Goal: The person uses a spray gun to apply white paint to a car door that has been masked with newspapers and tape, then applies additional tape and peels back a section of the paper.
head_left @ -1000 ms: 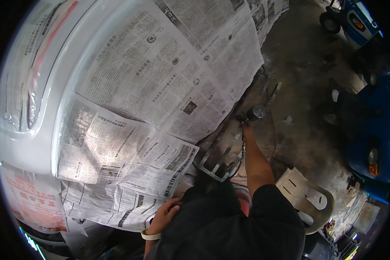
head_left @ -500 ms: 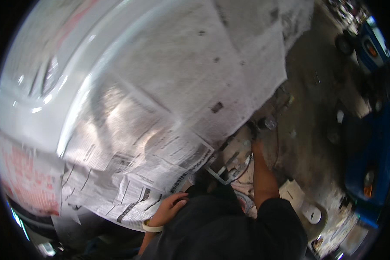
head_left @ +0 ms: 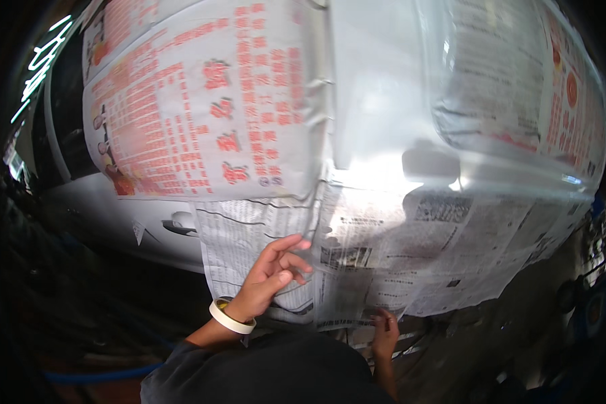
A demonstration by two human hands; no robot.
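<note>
My left hand (head_left: pixel 269 279) hovers over the newsprint sheet (head_left: pixel 249 225) on the car's side, its fingers apart and slightly bent, holding nothing. A cream roll of tape (head_left: pixel 232 318) sits around my left wrist like a bracelet. My right hand (head_left: pixel 385 333) is at the lower border of the printed newspaper masking (head_left: pixel 424 249), fingers raised and apart; whether a fingertip touches the paper cannot be made out. A red-printed sheet (head_left: pixel 195 128) covers the area above the door handle (head_left: pixel 180 224). Between the papers shows a bare light silver body panel (head_left: pixel 377 87).
More paper (head_left: pixel 495 74) lies over the upper right of the car. A dark window (head_left: pixel 71 128) is at the far left. Beyond the right end stand blue objects (head_left: pixel 596 306) in shadow. A blue hose or bar (head_left: pixel 108 374) runs low at the left.
My view has swung left along the car. My right hand has come back from dark items low at the right to the paper's border. My left hand has lifted from beside my body.
</note>
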